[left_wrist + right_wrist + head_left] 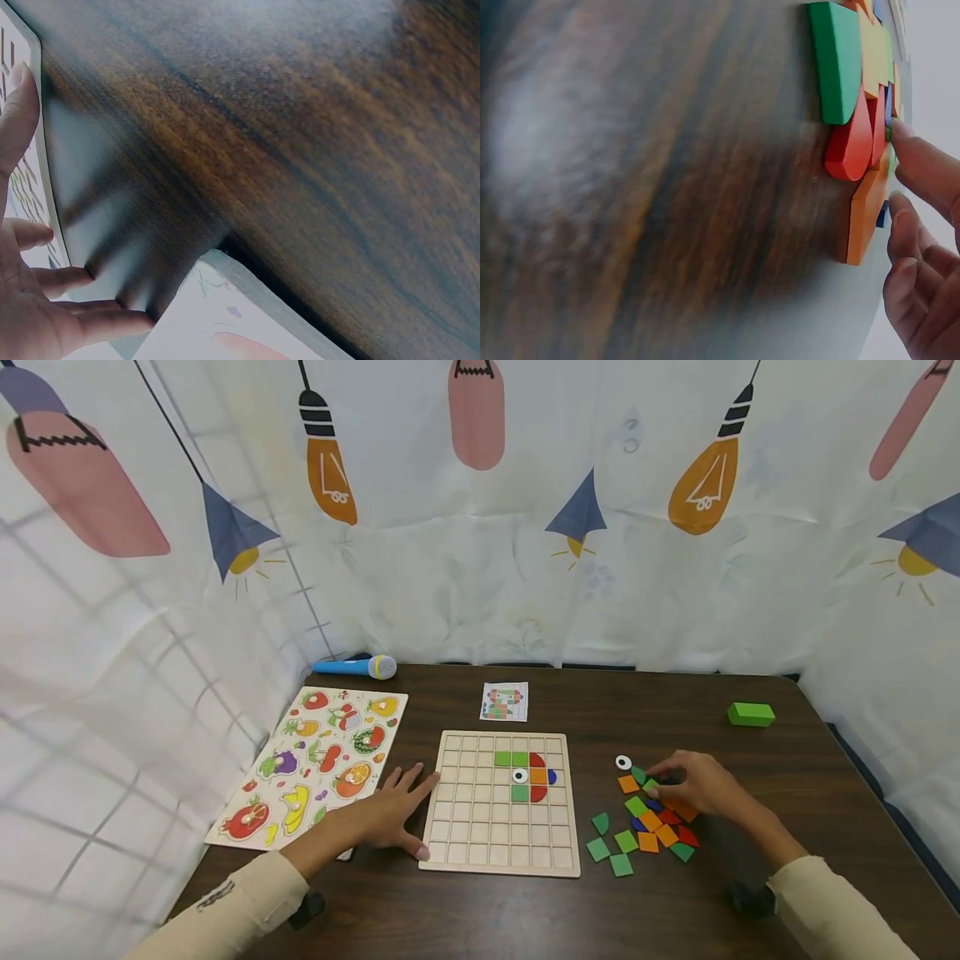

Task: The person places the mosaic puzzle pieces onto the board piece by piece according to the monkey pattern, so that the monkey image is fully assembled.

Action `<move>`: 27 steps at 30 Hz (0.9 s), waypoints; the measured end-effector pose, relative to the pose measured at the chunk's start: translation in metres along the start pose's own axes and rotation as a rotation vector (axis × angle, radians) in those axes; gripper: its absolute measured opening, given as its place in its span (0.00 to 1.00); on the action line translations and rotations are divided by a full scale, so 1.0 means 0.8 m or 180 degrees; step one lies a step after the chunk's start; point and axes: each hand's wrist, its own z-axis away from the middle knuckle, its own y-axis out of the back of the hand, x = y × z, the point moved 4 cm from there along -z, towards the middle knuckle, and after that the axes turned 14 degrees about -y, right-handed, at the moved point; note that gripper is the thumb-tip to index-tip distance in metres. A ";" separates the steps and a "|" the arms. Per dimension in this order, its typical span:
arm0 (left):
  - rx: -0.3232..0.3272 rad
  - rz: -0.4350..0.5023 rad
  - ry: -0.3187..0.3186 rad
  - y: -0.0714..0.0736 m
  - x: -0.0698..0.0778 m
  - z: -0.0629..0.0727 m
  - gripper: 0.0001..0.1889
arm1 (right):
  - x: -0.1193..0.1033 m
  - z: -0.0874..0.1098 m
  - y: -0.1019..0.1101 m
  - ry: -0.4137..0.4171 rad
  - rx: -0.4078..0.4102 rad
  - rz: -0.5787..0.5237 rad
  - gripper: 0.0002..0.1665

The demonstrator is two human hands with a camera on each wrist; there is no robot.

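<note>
My left hand [393, 814] lies spread at the left side of a wooden grid board [468, 827], thumb on its lower left corner, fingertips along its edge. In the left wrist view its other fingers point toward a fruit puzzle board [232, 307]. On the grid sit green squares [502, 759], red rounded pieces [537, 760], orange squares, a blue piece [552, 777] and an eye disc [520, 775]. Over the heap of coloured pieces is my right hand [701, 783], thumb and forefinger parted around a green piece [651, 787]. An orange piece [862, 214] lies near its fingers in the right wrist view.
A small pattern card [504, 702] lies behind the grid board. At the back left is a blue toy microphone [352, 667]. A green block [751, 715] stands at the back right. Loose green pieces [621, 865] lie in front of the heap. Curtains [480, 585] enclose the table.
</note>
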 end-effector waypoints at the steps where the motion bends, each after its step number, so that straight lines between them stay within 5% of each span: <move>1: 0.0002 0.0005 0.0000 0.000 0.000 0.000 0.59 | 0.000 0.001 0.000 -0.0013 -0.0001 0.0014 0.19; 11: 0.0002 0.0050 0.0009 0.000 -0.001 -0.001 0.60 | -0.002 0.004 -0.001 0.0028 -0.0046 0.0086 0.17; 27: -0.0016 0.0108 -0.0021 0.003 0.002 0.000 0.60 | -0.034 -0.012 -0.003 0.0463 -0.0142 -0.0444 0.10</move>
